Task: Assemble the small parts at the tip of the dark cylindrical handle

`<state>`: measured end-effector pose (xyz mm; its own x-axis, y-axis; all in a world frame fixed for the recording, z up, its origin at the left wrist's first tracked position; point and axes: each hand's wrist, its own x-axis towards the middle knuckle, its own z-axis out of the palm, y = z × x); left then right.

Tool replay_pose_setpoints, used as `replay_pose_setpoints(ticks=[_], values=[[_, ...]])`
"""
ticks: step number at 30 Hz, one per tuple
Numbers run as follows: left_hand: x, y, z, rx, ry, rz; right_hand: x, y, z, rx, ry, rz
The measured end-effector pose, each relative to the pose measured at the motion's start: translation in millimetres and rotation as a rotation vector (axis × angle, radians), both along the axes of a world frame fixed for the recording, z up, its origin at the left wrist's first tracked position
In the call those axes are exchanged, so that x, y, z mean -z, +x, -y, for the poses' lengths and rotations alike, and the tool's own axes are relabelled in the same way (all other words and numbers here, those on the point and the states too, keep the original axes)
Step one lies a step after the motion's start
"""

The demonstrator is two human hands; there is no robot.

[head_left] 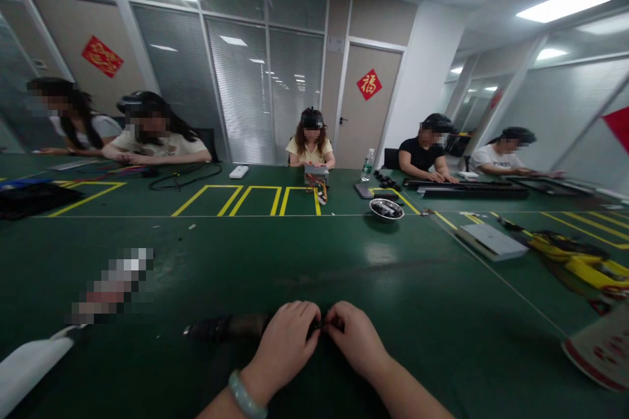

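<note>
My left hand [289, 338], with a pale green bangle [244, 395] on its wrist, is closed in a pinch near the front of the green table [206, 268]. Close beside it, my right hand [358, 339] is closed too, fingertips pressed together. Both sets of fingertips meet at something small and dark, too hidden to name. A long dark object [211, 329] with a brownish middle and a shiny tip lies on the table, its right end going out of sight behind my left hand. I cannot tell whether the dark bit at my fingertips belongs to it.
Several people sit along the far side. A metal bowl [386, 209] of small parts, a water bottle [367, 165] and a grey-white box [491, 241] stand further off. Yellow gear [590, 268] and a patterned cup [599, 347] are at right; a white object [34, 373] is at left.
</note>
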<state>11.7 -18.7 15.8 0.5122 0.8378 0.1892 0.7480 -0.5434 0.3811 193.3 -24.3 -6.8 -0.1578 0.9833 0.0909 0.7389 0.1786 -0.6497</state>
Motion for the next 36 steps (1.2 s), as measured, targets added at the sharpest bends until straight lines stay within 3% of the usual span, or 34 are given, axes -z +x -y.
replay_pose_setpoints(ticks=[22,36], values=[[5.3,-0.9,2.5,0.034,0.093,-0.091,5.6,-1.2,2.8,-0.020,0.097,-0.012],[8.8,-3.4,1.8,0.033,0.152,-0.097,7.1,-1.2,0.1,-0.050,0.040,0.011]])
